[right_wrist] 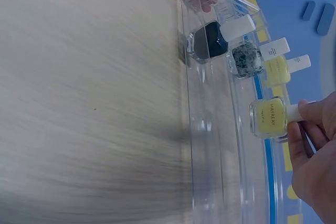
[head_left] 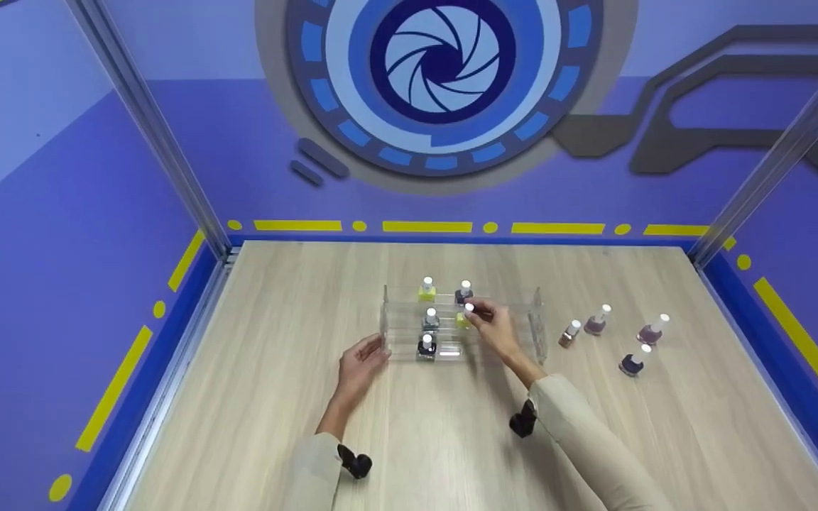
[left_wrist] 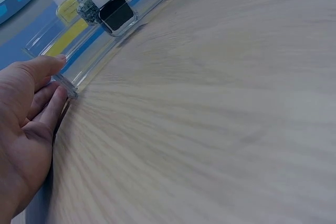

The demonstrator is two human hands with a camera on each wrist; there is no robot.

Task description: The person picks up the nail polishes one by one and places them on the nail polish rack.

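Observation:
A clear acrylic tiered rack (head_left: pixel 409 353) stands on the table with several nail polish bottles on its steps. My right hand (head_left: pixel 495 328) pinches the white cap of a yellow nail polish bottle (right_wrist: pixel 270 118) at the middle step. Beside it stands a glittery grey bottle (right_wrist: pixel 245 59). In front is a black bottle (head_left: pixel 427 346). On the back step are another yellow bottle (head_left: pixel 427 290) and a dark purple bottle (head_left: pixel 464 291), partly hidden by the right hand. My left hand (head_left: pixel 360 367) grips the rack's left end panel (left_wrist: pixel 65 85) between thumb and fingers.
Right of the rack, on the table, stand a brown bottle (head_left: pixel 569 334), two mauve bottles, one nearer (head_left: pixel 596 321) and one farther right (head_left: pixel 652 331), and a dark bottle (head_left: pixel 633 363). Blue printed walls (head_left: pixel 196 142) enclose the table at the back and sides.

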